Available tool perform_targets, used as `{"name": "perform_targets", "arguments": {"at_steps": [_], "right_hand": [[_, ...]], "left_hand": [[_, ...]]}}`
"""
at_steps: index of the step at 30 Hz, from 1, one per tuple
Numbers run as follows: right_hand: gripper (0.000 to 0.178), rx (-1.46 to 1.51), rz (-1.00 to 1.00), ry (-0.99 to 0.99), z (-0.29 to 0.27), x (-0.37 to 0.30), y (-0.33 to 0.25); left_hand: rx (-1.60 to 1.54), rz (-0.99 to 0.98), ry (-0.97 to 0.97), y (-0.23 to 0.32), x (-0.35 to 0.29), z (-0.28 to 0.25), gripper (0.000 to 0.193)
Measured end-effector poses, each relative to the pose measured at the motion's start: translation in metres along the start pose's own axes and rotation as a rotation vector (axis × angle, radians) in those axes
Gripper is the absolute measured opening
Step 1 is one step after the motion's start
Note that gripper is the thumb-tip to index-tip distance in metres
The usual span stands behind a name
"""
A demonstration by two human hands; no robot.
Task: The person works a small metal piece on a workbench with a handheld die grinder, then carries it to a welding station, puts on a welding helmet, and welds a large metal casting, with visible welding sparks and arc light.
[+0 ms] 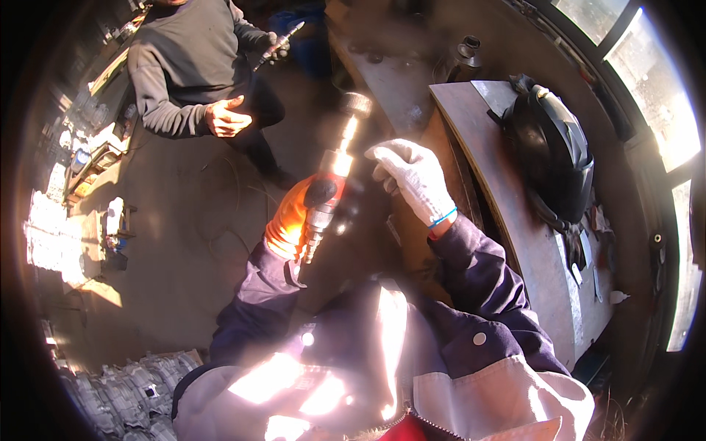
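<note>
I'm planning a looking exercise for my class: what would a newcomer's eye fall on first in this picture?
Probably the red and silver tool near the middle, gripped in the person's orange-gloved left hand. Just right of it, the white-gloved right hand is raised, sunlit. At upper left, a grey-clad co-worker holds a slim tool.

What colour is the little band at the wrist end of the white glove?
The band on the white glove is blue, as the head view shows.

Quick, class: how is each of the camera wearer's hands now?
Left hand: closed around the power tool.
Right hand: half open, nothing visible in it.
</note>
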State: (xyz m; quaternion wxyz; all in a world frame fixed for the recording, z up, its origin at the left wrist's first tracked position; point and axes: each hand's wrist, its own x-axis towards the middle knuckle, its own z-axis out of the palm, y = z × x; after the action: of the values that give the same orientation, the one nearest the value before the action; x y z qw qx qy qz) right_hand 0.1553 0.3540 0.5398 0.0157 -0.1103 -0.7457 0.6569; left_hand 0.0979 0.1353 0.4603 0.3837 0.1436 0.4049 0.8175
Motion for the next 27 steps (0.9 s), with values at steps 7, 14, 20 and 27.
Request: {"name": "perform_targets", "arguments": {"at_steps": [7,14,20,27], "right_hand": [[0.023,-0.25,-0.289,0.135,0.009,-0.017,-0.009],[0.026,-0.669,-0.297,0.386,-0.029,-0.141,0.004],[0.023,-1.13,0.111,0.901,-0.136,-0.256,0.035],[0.03,-1.366,0.257,1.112,-0.227,-0.283,0.063]], "left_hand": [[0.467,-0.003,0.099,0.024,0.001,0.015,0.05],[0.526,-0.182,-0.113,0.035,-0.014,0.032,0.058],[0.489,-0.19,-0.285,0.012,-0.035,0.037,0.054],[0.592,-0.18,-0.359,0.005,-0.061,0.089,0.06]]}}
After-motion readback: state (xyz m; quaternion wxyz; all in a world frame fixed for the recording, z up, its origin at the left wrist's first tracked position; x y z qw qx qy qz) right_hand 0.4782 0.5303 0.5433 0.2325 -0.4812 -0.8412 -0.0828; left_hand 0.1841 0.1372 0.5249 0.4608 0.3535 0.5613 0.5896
